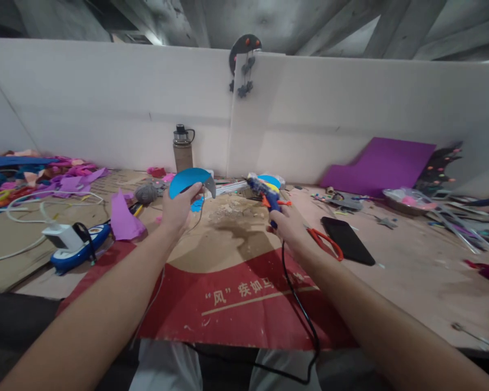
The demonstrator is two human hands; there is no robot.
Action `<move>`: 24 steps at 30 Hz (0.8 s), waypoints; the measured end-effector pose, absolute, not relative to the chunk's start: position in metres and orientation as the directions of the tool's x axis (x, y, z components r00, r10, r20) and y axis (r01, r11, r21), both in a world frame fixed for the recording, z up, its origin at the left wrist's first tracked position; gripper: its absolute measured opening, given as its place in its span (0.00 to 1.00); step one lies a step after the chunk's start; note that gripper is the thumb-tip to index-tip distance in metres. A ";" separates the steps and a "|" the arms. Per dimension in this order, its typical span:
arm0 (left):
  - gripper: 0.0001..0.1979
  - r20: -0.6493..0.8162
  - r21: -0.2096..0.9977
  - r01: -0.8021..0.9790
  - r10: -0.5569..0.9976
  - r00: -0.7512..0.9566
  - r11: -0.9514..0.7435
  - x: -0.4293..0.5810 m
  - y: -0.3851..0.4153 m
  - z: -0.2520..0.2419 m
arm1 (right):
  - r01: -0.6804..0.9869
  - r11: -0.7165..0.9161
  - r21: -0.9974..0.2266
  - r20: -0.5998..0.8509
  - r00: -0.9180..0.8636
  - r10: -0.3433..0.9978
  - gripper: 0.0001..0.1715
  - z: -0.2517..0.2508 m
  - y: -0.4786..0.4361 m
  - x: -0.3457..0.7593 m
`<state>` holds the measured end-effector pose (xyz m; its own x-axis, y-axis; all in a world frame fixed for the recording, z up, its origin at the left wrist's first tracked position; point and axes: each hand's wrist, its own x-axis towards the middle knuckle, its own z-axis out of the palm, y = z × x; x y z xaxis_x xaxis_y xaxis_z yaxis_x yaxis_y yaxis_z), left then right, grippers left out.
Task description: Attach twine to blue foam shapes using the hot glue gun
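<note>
My left hand [177, 210] pinches a rounded blue craft piece [187, 178] with a grey curved edge at its right, held above the cardboard. A thin string hangs below it. My right hand [288, 225] is wrapped round the blue handle of a hot glue gun [272, 204] with orange parts; its nozzle end points up and left, apart from the blue piece. Its black cord [296, 293] runs down over the front edge. Beneath both hands lies a red and brown cardboard sheet [228, 255] with dried glue bits. Scissors with red handles [326, 243] lie beside my right wrist.
A black phone [347, 240] lies on the right. On the left are a blue power strip [81, 255] with a white charger, purple felt [124, 217] and grey yarn [145, 193]. A bottle [183, 152] stands by the white partition [106, 108]. Purple sheet [383, 165] leans at the back right.
</note>
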<state>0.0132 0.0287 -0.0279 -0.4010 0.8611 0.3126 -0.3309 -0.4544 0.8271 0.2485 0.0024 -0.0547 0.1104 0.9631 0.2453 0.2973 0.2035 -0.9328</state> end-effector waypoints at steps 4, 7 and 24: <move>0.12 0.272 0.826 -0.378 0.883 -0.382 -0.418 0.017 0.028 -0.031 | -0.009 0.294 -0.956 0.294 0.027 0.956 0.19 -0.032 -0.014 0.227; 0.12 0.281 0.831 -0.371 0.888 -0.364 -0.415 0.017 0.026 -0.032 | -0.071 0.389 -0.919 0.395 -0.119 0.911 0.17 -0.019 -0.016 0.213; 0.11 0.370 0.850 -0.233 0.851 -0.374 -0.472 0.024 0.019 -0.031 | 0.351 0.579 -0.735 0.533 -0.228 0.815 0.11 -0.032 -0.021 0.214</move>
